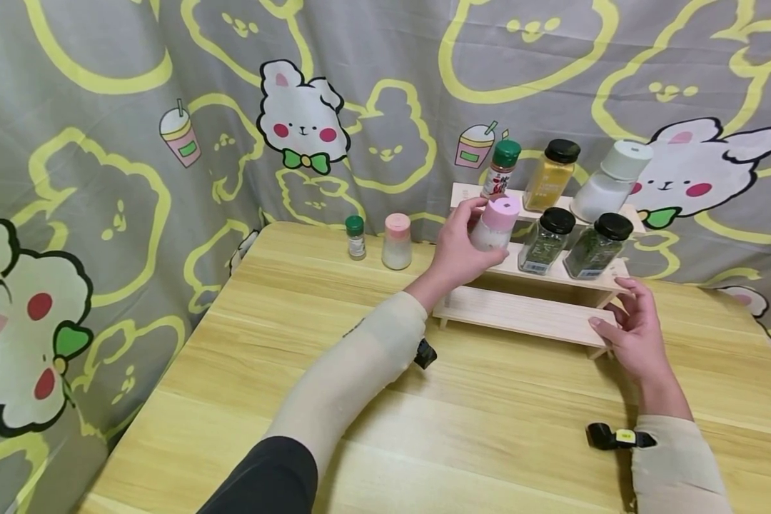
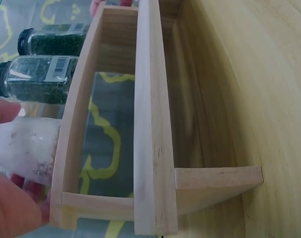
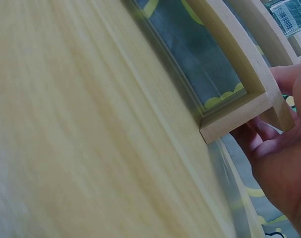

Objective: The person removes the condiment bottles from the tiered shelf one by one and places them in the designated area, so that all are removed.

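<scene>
My left hand [image 1: 459, 246] grips a glass shaker with a lilac-pink cap [image 1: 502, 214] at the left end of the middle shelf of a three-tier wooden rack [image 1: 527, 318]. In the left wrist view the shaker's base [image 2: 29, 148], with pale contents, is against or very near that shelf. My right hand [image 1: 639, 339] holds the rack's right end, thumb on the lowest step and fingers round the side. Two black-capped jars of green herbs, one [image 1: 542, 243] beside the shaker and another [image 1: 596, 248] farther right, share the middle shelf.
On the top shelf stand a green-capped bottle [image 1: 504, 168], a black-capped yellow spice jar [image 1: 551, 177] and a white-capped shaker [image 1: 610, 182]. Left of the rack, a small green-capped bottle [image 1: 356, 239] and a pink-capped shaker [image 1: 397, 243] sit on the table [image 1: 263, 343]. A patterned curtain [image 1: 385, 128] hangs behind.
</scene>
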Demonstrator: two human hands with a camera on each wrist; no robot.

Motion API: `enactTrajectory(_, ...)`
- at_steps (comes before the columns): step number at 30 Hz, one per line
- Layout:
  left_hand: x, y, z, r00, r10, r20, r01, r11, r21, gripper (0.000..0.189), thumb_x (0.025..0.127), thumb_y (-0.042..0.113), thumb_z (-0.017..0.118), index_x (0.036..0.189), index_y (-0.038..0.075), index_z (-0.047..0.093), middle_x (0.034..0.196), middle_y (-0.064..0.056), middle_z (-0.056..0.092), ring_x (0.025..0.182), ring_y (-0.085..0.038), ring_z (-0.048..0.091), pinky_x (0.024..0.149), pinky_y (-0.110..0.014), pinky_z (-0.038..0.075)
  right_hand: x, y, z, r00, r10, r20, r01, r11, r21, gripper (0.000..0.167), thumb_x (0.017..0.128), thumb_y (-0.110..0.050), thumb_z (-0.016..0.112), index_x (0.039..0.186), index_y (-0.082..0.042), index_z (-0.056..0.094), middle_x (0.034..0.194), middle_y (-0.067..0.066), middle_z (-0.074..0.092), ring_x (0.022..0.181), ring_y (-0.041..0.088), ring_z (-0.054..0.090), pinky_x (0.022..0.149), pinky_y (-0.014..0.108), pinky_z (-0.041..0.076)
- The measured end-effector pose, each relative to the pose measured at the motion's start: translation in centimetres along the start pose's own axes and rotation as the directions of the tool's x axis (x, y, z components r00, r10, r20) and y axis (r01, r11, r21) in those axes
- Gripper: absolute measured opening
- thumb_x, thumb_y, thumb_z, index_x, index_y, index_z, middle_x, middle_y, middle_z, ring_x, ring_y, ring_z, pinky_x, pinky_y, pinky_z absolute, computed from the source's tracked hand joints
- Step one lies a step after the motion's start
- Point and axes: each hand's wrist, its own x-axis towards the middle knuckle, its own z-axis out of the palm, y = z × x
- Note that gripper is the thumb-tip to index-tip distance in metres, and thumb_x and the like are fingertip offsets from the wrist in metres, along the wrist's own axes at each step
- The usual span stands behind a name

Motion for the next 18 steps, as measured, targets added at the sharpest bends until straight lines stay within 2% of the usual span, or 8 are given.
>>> enactTrajectory(4, 0.20, -0.05, 0.38, 1.000, -0.011, -0.006, 0.011, 1.000, 0.022, 0.082, 0.074, 0.015, 0.090, 0.142, 0.019, 0.044, 0.126, 0.001, 0.052, 0.112, -0.007, 0.049, 0.093, -0.024, 0.045, -0.07, 0.04, -0.04, 1.000, 0.000, -0.006, 0.000, 1.000, -0.005, 0.083, 0.079, 0.039, 0.045, 0.148, -0.005, 0.034, 0.131, 0.007, 0.053, 0.110, 0.016, 0.060, 0.076, 0.020, 0.055)
enactTrajectory(10, 0.40, -0.14, 0.66, 1.000, 0.004, -0.027, -0.002, 0.998, 0.062, 0.080, 0.075, 0.012, 0.089, 0.141, 0.017, 0.044, 0.128, 0.000, 0.052, 0.113, -0.008, 0.049, 0.095, -0.022, 0.043, -0.03, 0.12, -0.09, 1.000, -0.016, 0.012, 0.016, 1.000, 0.013, 0.083, 0.078, 0.039, 0.044, 0.148, -0.004, 0.033, 0.131, 0.008, 0.053, 0.111, 0.018, 0.060, 0.076, 0.020, 0.055)
enactTrajectory(18, 0.49, -0.07, 0.71, 0.999, -0.005, -0.042, 0.008, 0.997, 0.075, 0.079, 0.073, 0.011, 0.089, 0.139, 0.017, 0.046, 0.127, 0.000, 0.053, 0.112, -0.007, 0.050, 0.094, -0.021, 0.044, 0.03, 0.23, -0.07, 1.000, -0.004, -0.002, 0.004, 1.000, 0.012, 0.084, 0.078, 0.039, 0.045, 0.148, -0.005, 0.033, 0.131, 0.009, 0.053, 0.110, 0.019, 0.061, 0.075, 0.021, 0.056)
